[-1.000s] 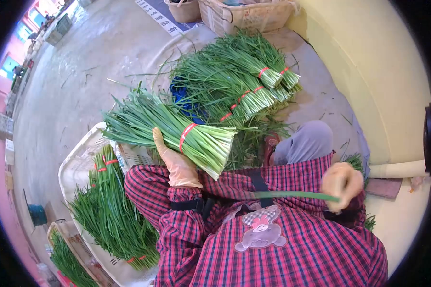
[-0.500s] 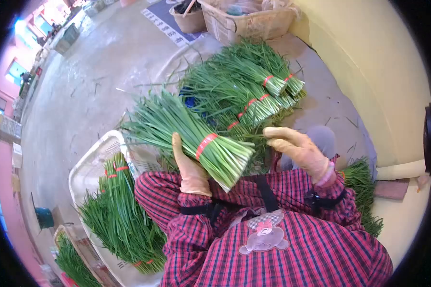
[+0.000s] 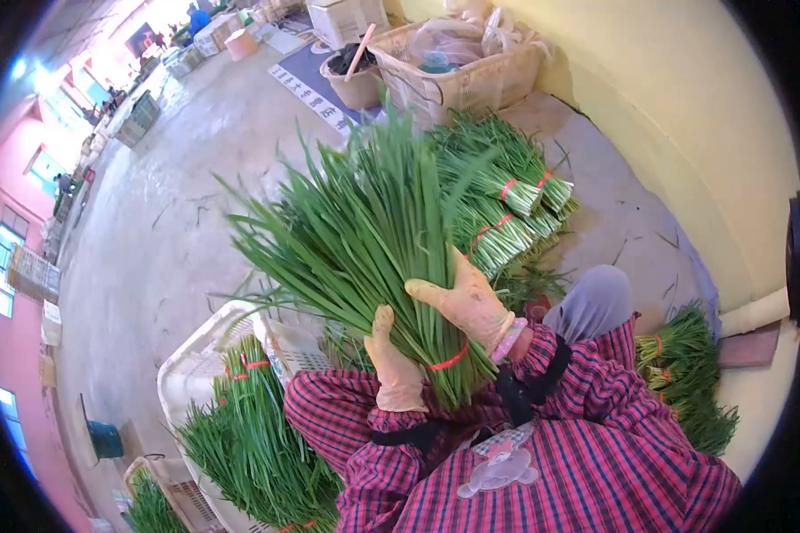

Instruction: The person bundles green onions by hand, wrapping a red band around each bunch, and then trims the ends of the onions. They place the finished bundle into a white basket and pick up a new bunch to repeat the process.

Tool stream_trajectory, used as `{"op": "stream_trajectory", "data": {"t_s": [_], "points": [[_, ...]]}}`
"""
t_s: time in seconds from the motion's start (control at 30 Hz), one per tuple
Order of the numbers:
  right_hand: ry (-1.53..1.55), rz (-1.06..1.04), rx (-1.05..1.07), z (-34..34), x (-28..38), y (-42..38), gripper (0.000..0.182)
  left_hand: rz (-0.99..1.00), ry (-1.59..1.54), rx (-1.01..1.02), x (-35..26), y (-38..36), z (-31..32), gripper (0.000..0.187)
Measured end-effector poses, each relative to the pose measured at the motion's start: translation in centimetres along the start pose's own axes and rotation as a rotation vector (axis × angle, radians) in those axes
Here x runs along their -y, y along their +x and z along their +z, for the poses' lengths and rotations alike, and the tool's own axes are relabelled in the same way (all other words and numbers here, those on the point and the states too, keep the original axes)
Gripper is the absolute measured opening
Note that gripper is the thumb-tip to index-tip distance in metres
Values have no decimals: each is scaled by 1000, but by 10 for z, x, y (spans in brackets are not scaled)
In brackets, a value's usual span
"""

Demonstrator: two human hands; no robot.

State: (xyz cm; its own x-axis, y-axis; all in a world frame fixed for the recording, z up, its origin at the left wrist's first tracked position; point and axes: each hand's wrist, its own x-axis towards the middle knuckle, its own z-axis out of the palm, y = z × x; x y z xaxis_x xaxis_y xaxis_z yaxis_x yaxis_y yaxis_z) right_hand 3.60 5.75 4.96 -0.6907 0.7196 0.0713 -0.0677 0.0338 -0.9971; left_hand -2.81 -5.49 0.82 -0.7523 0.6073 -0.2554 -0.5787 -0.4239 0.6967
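Observation:
A banded bunch of garlic chives (image 3: 364, 231) stands tilted in front of me, its leaves fanning up and to the left. A red band (image 3: 451, 357) circles it near the cut ends. My left hand (image 3: 395, 366) in a pale glove grips its near left side, thumb up along the stems. On the right side, my gloved right hand (image 3: 468, 304) is wrapped round the stems above the band, thumb across the front. The fingers behind the bunch are hidden. Beyond it lies a pile of banded chive bunches (image 3: 516, 191).
At left, a white basket (image 3: 173, 382) holds more chives (image 3: 258, 435). More bunches (image 3: 684, 382) lie by the wall at right. At the back stand a plastic basket (image 3: 458, 89) with bags and a small bucket (image 3: 357, 89). My knee (image 3: 596, 302) rises beside the pile.
My right hand, which was apart on the right, has come onto the bunch. The bunch has turned more upright, with leaves higher and cut ends lower. The view has shifted.

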Motion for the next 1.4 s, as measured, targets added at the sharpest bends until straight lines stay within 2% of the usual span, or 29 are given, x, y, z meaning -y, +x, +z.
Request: {"op": "stream_trajectory", "data": {"t_s": [0.07, 0.17, 0.2, 0.23, 0.27, 0.33, 0.4, 0.47, 0.5, 0.53, 0.6, 0.63, 0.67, 0.73, 0.77, 0.8, 0.87, 0.93, 1.0, 1.03, 1.07, 1.13, 1.17, 1.27, 1.3, 1.37, 1.4], "points": [[-4, -13, 13, -3, -2, 1, 51, -66, -114, -9, 8, 6, -7, 49], [58, -23, 20, -3, -11, 6, 53, 54, 91, -45, 5, 10, -3, 44], [-14, -20, -27, -4, -16, 4, 54, 64, 162, -59, 2, 9, -4, 44], [-87, -9, -77, -5, -19, 5, 55, -4, 75, -46, 0, 9, -4, 42], [-76, -27, -70, -5, -15, 7, 55, -24, 110, -25, 3, 11, -8, 43], [-145, 128, -111, -7, -7, 6, 53, -2, 218, 19, 9, 11, -11, 48], [-117, 77, -106, -8, -20, 10, 55, 24, 252, 32, 10, 13, -13, 54], [-143, 6, -164, -7, -17, 13, 55, -48, 217, -31, 8, 17, -15, 60], [-146, 15, -168, -9, -11, 12, 55, -106, 185, 77, 8, 17, -15, 65], [-142, 11, -165, -9, -5, 13, 55, -100, 187, 76, 10, 18, -16, 65], [-122, -33, -81, -7, 1, 13, 57, 43, 337, 260, 20, 19, -17, 75], [-369, -36, -42, -5, 5, 11, 62, 67, 372, 259, 20, 19, -15, 72], [-369, -36, -42, -4, 11, 8, 62, 67, 371, 259, 17, 17, -15, 72], [-701, -172, 169, -5, 32, -2, 68, -47, 127, 195, 6, 12, -15, 60], [-700, -178, 204, -10, 40, -3, 79, -116, 29, 119, 5, 11, -16, 56], [-703, -161, 208, -12, 36, -3, 79, -156, -95, 123, 5, 12, -21, 52], [-557, -301, 11, -21, 17, -7, 85, -195, -138, 68, -5, 2, -9, 53], [-563, -216, -14, -23, -5, -8, 87, -180, -131, 98, 4, 6, -21, 53], [-238, 40, 68, -15, -10, -7, 86, -70, -6, 201, 8, 5, -20, 57], [22, 41, 78, -3, -7, -4, 83, -91, 16, 246, 12, 8, -24, 61], [13, 52, 67, 0, -11, -4, 83, -108, 10, 246, 16, 9, -24, 61], [92, -23, 62, 3, -17, -2, 79, -6, 175, 177, 18, 13, -22, 61], [-49, -40, 6, 3, -15, -3, 74, 72, 180, 151, 16, 12, -19, 55], [-122, -113, -56, 5, -12, -6, 70, 82, 297, 84, 9, 12, -16, 46], [-128, -109, -53, 4, -8, -6, 70, 92, 227, 47, 8, 12, -14, 40], [-38, 74, -58, -1, 1, -7, 62, 39, 124, -12, 6, 13, -19, 40], [-44, 77, -58, -2, -3, -6, 62, 3, 58, -38, 6, 14, -21, 41]]}}
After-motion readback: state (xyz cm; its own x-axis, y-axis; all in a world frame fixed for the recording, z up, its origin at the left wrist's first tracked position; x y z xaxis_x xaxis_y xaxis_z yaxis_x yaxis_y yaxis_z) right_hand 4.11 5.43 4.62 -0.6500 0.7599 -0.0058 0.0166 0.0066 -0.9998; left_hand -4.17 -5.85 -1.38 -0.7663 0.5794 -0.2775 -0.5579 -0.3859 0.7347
